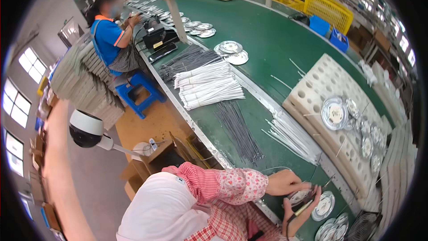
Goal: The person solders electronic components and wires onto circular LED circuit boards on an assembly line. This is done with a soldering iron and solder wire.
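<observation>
My right hand (302, 214) is closed around a slim soldering iron (303, 208) with a dark and yellow handle. Beside it, my left hand (285, 183) has its fingers pinched together over a round metallic disc (299, 197). What the left fingertips grip is too small to tell; a thin wire (276, 168) curves near them. Right of my hands lies another silvery disc with a pale centre (323, 206). Several more discs (332, 230) are piled at the near edge of the green bench.
Grey cable ties (239, 131), white bundles (208, 85) and loose white strips (292, 138) lie ahead. A perforated pale board (318, 89) carrying discs stands right. A co-worker in blue (107, 40) sits far left beside a blue stool (139, 93). A white lamp-like device (87, 127) stands left.
</observation>
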A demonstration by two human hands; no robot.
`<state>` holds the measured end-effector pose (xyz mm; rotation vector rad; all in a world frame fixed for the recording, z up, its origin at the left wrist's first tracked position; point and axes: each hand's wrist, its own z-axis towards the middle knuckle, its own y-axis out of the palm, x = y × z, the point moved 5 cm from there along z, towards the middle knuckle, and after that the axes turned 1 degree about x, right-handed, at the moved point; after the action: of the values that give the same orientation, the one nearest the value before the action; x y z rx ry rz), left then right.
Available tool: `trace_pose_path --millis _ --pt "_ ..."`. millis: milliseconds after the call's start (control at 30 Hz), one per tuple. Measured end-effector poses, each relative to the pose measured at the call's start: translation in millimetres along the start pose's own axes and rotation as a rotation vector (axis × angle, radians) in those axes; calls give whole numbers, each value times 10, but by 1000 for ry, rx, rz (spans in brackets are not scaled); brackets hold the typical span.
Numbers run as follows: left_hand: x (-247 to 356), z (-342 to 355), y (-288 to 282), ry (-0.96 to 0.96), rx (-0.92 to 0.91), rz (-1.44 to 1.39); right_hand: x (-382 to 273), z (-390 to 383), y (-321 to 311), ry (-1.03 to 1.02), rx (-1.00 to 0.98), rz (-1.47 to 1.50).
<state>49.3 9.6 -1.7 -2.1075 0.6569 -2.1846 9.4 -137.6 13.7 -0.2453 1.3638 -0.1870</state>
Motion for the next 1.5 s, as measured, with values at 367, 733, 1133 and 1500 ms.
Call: trace_pose_path --millis 367,733,1133,1500 --pt "236 -52 -101 481 425 719 -44 -182 31 -248 28 -755" --pt "-47 -23 66 581 -209 418 37 58 -103 -532 -74 -725" --pt "-121 -12 -50 375 -164 108 103 -152 -461 -252 93 -495" --pt "22 -117 -180 280 -130 56 -5 -303 -589 40 101 -7"
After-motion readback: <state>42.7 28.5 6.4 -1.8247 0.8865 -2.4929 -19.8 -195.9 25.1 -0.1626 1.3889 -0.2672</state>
